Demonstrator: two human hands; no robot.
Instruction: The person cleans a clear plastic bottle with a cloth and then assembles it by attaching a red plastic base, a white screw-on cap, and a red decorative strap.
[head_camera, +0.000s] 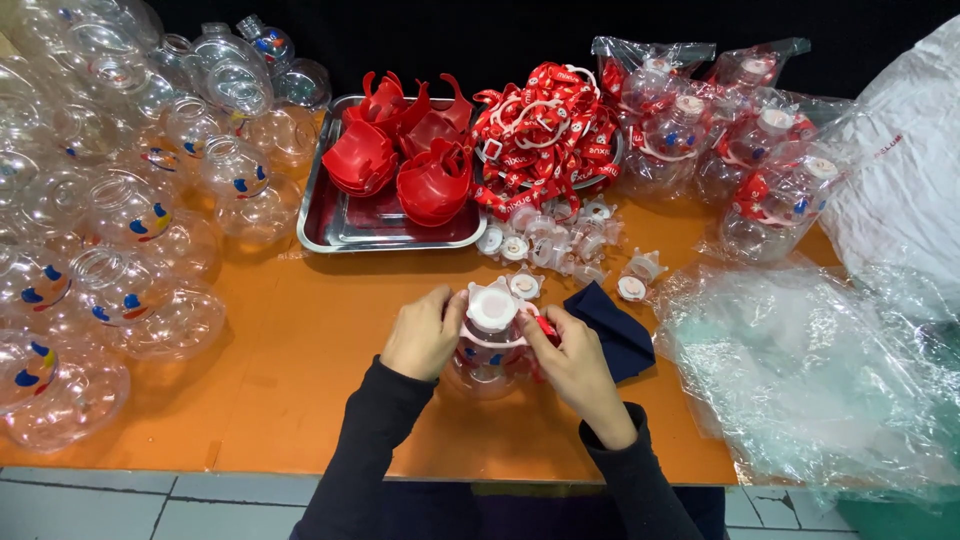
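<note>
A clear round plastic bottle (487, 362) with a white cap and a red strap stands near the front of the orange table (300, 400). My left hand (424, 333) grips its left side. From the right, my right hand (568, 362) holds it too, fingers on the red strap by the cap. Both arms wear black sleeves.
Several empty clear bottles (120, 210) are piled at the left. A metal tray (390, 228) holds red plastic pieces; red straps (545, 135) lie beside it. Loose white caps (550, 245), a dark blue cloth (618, 325), bagged finished bottles (740, 150) and clear plastic bags (800, 380) fill the right.
</note>
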